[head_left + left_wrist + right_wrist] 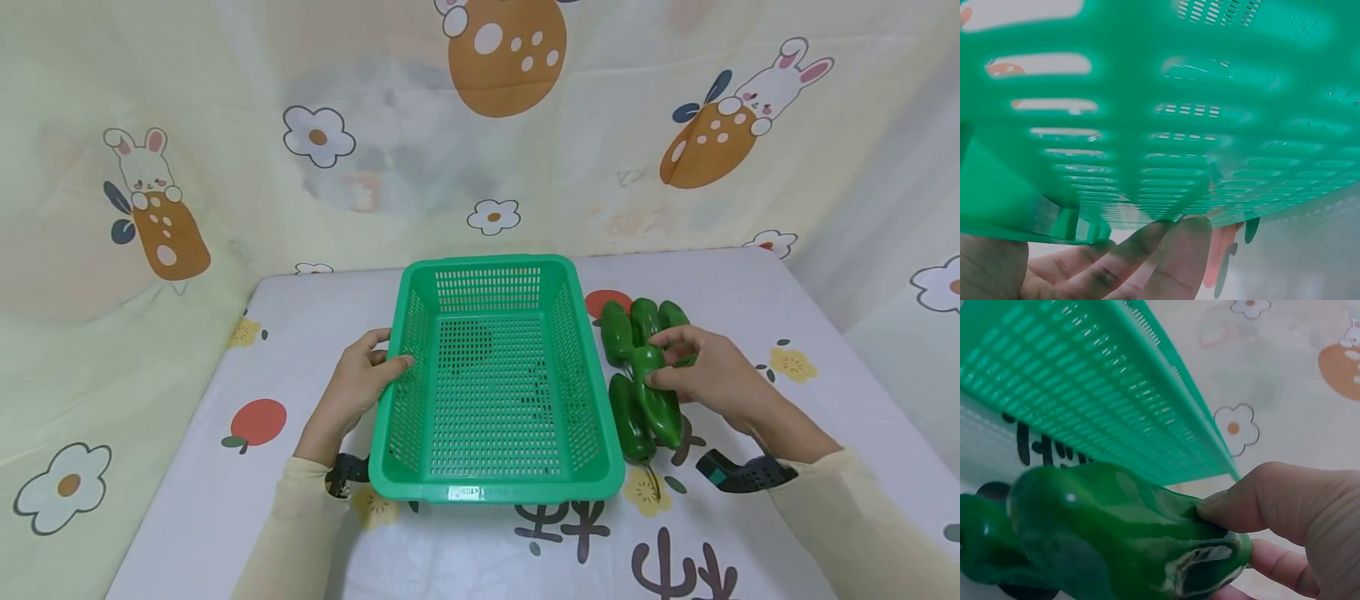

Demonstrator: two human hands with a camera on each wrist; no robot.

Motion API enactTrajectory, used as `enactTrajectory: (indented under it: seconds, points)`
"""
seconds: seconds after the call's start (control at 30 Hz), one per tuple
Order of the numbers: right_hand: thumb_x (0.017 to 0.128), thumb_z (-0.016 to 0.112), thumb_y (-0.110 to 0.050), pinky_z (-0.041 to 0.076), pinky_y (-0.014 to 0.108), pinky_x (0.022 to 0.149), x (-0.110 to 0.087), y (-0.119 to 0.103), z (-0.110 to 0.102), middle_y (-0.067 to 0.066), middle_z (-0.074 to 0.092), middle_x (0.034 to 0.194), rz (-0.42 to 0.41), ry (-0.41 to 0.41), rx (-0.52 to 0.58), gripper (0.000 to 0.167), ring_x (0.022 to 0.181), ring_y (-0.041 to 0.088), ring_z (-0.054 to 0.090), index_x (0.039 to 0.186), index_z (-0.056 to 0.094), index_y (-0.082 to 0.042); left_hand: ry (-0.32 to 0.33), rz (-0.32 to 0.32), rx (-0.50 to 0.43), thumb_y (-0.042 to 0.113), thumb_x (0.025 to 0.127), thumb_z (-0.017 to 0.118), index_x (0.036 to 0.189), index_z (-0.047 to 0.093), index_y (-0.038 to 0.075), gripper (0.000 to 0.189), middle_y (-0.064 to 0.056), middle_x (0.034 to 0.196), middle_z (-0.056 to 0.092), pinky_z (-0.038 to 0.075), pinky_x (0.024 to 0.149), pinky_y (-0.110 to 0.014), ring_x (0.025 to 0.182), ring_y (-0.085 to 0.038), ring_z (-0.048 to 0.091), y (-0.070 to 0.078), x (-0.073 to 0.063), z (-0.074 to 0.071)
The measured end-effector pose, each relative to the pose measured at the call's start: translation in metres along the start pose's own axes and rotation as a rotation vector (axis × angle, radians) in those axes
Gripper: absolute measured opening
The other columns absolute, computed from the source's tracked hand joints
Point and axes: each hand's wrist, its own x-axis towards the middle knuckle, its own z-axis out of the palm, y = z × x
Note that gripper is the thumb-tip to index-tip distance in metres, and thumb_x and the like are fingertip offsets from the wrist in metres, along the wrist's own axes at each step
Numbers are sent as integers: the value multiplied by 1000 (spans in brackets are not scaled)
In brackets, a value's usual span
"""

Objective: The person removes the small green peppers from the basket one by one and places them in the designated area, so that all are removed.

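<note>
A green plastic basket (pixel 495 492) with slotted walls stands in the middle of the table, nothing lying in it. My left hand (pixel 360 375) grips its left rim, thumb over the inside and fingers beneath the outer side; in the left wrist view those fingers (pixel 1179 256) lie against the slotted wall. Right of the basket, my right hand (pixel 701 367) pinches a green pepper (pixel 657 400) between thumb and fingers. Several more green peppers (pixel 617 333) lie around and under it, one pepper (pixel 632 421) close beside the basket. The right wrist view shows the pinched pepper (pixel 1104 531) up close.
A pale tablecloth (pixel 300 533) printed with fruit, flowers and dark characters covers the table. Behind it hangs a cloth backdrop (pixel 405 183) with rabbits and flowers. Each wrist wears a dark strap (pixel 750 473).
</note>
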Motion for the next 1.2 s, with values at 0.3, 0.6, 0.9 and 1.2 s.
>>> enactTrajectory:
  seconds: [0.3, 0.6, 0.9, 1.2]
  points:
    - [94, 72, -10, 65, 33, 72, -3, 16, 1, 24, 48, 122, 46, 20, -3, 58, 87, 24, 67, 144, 47, 6, 1, -11, 10, 16, 101, 66, 152, 48, 4, 55, -29, 122, 68, 67, 70, -43, 86, -31, 77, 0, 0, 0]
    - [94, 71, -9, 64, 32, 71, -2, 33, 4, 25, 48, 120, 63, 33, -36, 57, 87, 25, 67, 144, 47, 7, 6, -5, 22, 16, 101, 66, 151, 48, 3, 55, -29, 122, 68, 67, 70, -43, 87, -32, 77, -1, 1, 0]
    - [94, 70, -10, 63, 32, 72, -1, 48, 8, 26, 47, 121, 87, 41, -50, 57, 92, 29, 64, 144, 48, 7, 3, -4, 19, 17, 101, 66, 151, 47, 3, 55, -29, 122, 68, 67, 70, -43, 86, -31, 77, -2, 1, 0]
    - [94, 69, -10, 62, 30, 70, -2, 55, 12, 26, 47, 121, 103, 36, -40, 55, 92, 30, 62, 142, 48, 6, 4, 0, 15, 18, 101, 67, 151, 48, 4, 55, -29, 121, 69, 67, 70, -43, 87, -32, 77, -1, 0, 1]
